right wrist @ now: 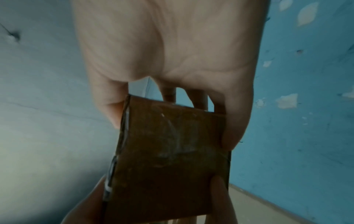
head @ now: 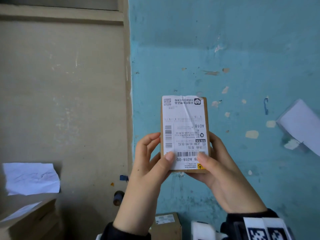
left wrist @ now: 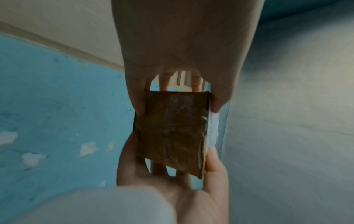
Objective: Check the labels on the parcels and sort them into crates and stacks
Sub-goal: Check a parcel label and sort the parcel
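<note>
I hold a small brown cardboard parcel (head: 185, 134) upright in front of me with both hands. Its white shipping label (head: 183, 118) faces me upside down and reads A018. My left hand (head: 154, 156) grips the lower left edge, thumb on the label and fingers behind. My right hand (head: 215, 161) grips the lower right edge the same way. The left wrist view shows the parcel's taped brown end (left wrist: 170, 133) pinched between thumb and fingers. In the right wrist view the same taped end (right wrist: 168, 153) is held from both sides.
A peeling blue wall (head: 225, 49) is straight ahead, with a beige door (head: 60, 84) and its knob (head: 118, 197) to the left. Cardboard boxes (head: 26, 220) with a white sheet (head: 32, 178) sit lower left. Another labelled box (head: 166, 224) lies below my hands. A white sheet (head: 301, 122) hangs at right.
</note>
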Tool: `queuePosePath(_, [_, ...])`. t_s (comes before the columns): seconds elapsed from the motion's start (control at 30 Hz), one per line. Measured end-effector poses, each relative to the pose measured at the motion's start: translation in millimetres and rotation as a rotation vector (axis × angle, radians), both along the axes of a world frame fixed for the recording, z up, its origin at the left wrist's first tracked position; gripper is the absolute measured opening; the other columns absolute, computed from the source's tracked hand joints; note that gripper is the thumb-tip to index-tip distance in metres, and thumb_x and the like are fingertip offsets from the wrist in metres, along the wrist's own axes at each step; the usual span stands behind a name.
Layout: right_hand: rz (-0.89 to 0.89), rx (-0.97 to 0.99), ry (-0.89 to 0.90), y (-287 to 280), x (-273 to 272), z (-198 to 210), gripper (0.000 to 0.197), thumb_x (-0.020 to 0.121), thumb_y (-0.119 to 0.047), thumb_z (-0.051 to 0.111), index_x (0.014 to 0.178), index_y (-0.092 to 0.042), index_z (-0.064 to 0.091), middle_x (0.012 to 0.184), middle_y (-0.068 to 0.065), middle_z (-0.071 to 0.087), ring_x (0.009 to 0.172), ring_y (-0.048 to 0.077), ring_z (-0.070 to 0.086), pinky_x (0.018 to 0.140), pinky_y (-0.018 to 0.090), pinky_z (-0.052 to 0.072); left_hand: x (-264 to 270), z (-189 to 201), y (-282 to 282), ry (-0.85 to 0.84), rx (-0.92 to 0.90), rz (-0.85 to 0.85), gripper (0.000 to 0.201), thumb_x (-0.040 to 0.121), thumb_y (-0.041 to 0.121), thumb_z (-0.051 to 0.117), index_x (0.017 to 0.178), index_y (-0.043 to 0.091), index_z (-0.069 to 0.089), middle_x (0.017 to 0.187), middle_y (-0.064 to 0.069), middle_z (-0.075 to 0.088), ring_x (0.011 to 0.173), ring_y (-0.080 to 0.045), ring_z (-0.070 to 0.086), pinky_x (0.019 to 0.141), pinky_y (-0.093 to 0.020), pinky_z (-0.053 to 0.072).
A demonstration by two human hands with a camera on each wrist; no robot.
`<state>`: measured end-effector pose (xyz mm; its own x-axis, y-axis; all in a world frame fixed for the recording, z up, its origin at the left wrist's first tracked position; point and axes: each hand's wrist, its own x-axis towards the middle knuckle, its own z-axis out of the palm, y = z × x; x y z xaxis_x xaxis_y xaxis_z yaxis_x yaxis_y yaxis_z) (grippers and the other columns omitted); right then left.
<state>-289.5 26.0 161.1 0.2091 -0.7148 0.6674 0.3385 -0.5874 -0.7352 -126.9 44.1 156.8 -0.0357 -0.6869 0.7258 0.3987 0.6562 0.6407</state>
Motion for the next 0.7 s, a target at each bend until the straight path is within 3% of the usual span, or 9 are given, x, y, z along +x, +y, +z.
queuePosePath(0.07, [-0.04, 0.003, 0.021, -2.4, 0.9, -3.8, 0.079, 0.06, -0.043, 0.085, 0.13, -0.03, 0.051, 0.127, 0.003, 0.065, 0.109, 0.026, 0.068, 0.087, 0.041, 0.057, 0.7, -4.4, -2.6, 0.014, 0.023, 0.029, 0.034, 0.067, 0.042, 0.07, 0.1, 0.043, 0.062, 0.128, 0.005, 0.063, 0.108, -0.016, 0.068, 0.075, -0.024, 0.056])
queuePosePath(0.17, [-0.099, 0.018, 0.027, -6.9, 1.8, -7.1, 0.055, 0.075, -0.024, 0.066, 0.127, -0.029, 0.05, 0.123, 0.001, 0.067, 0.104, 0.024, 0.07, 0.087, 0.041, 0.057, 0.7, -8.3, -9.8, -0.01, 0.032, 0.067, 0.038, 0.07, 0.039, 0.071, 0.106, 0.036, 0.059, 0.126, 0.001, 0.063, 0.105, -0.02, 0.069, 0.076, -0.028, 0.057])
queuePosePath(0.23, [-0.115, 0.022, 0.025, -9.5, 2.5, -8.6, 0.05, 0.077, -0.02, 0.059, 0.126, -0.03, 0.051, 0.121, 0.001, 0.069, 0.101, 0.022, 0.071, 0.083, 0.038, 0.058, 0.4, -9.6, -14.1, -0.023, 0.037, 0.071, 0.037, 0.077, 0.03, 0.069, 0.112, 0.03, 0.055, 0.126, 0.0, 0.063, 0.105, -0.02, 0.069, 0.076, -0.028, 0.057])
queuePosePath(0.3, [-0.126, 0.014, 0.019, -12.6, 3.1, -9.2, 0.052, 0.076, -0.021, 0.062, 0.126, -0.029, 0.052, 0.121, 0.002, 0.069, 0.101, 0.022, 0.071, 0.079, 0.035, 0.058, 0.8, -9.5, -17.2, -0.048, 0.04, 0.075, 0.035, 0.081, 0.028, 0.062, 0.115, 0.028, 0.053, 0.125, 0.003, 0.063, 0.105, -0.018, 0.069, 0.076, -0.026, 0.057])
queuePosePath(0.37, [-0.139, -0.006, 0.028, -15.9, 3.0, -10.5, 0.061, 0.071, -0.03, 0.07, 0.129, -0.029, 0.051, 0.125, 0.001, 0.066, 0.105, 0.021, 0.069, 0.079, 0.033, 0.058, 1.7, -11.0, -20.8, -0.07, 0.033, 0.09, 0.035, 0.082, 0.029, 0.059, 0.116, 0.027, 0.053, 0.122, 0.007, 0.066, 0.105, -0.015, 0.069, 0.076, -0.024, 0.056])
queuePosePath(0.43, [-0.203, -0.056, 0.106, -18.7, 3.2, -11.5, 0.077, 0.064, -0.049, 0.077, 0.134, -0.035, 0.047, 0.133, -0.008, 0.06, 0.112, 0.017, 0.065, 0.088, 0.037, 0.056, 1.9, -13.5, -24.3, -0.088, 0.008, 0.155, 0.032, 0.086, 0.032, 0.057, 0.117, 0.026, 0.055, 0.118, 0.009, 0.069, 0.107, -0.013, 0.068, 0.078, -0.027, 0.057])
queuePosePath(0.53, [-0.291, -0.122, 0.255, -22.7, 7.7, -13.6, 0.086, 0.062, -0.078, 0.067, 0.139, -0.049, 0.039, 0.139, -0.021, 0.051, 0.121, 0.014, 0.058, 0.103, 0.045, 0.045, 2.8, -15.1, -29.0, -0.067, 0.016, 0.239, 0.027, 0.092, 0.039, 0.056, 0.116, 0.026, 0.056, 0.111, 0.008, 0.072, 0.102, -0.011, 0.069, 0.08, -0.027, 0.057])
queuePosePath(0.63, [-0.334, -0.116, 0.263, -27.5, 13.5, -19.1, 0.08, 0.065, -0.081, 0.063, 0.137, -0.057, 0.039, 0.142, -0.014, 0.051, 0.13, 0.011, 0.051, 0.11, 0.042, 0.04, 6.1, -16.8, -34.7, -0.031, 0.025, 0.273, 0.037, 0.085, 0.033, 0.05, 0.122, 0.032, 0.052, 0.115, 0.009, 0.07, 0.104, -0.009, 0.068, 0.079, -0.026, 0.058])
queuePosePath(0.7, [-0.397, -0.124, 0.257, -29.2, 17.8, -22.5, 0.067, 0.071, -0.072, 0.065, 0.133, -0.059, 0.043, 0.142, -0.012, 0.051, 0.131, 0.006, 0.048, 0.106, 0.03, 0.044, 9.9, -17.4, -39.3, -0.035, 0.02, 0.298, 0.036, 0.093, 0.025, 0.048, 0.124, 0.044, 0.049, 0.121, 0.012, 0.066, 0.107, -0.009, 0.067, 0.078, -0.027, 0.058])
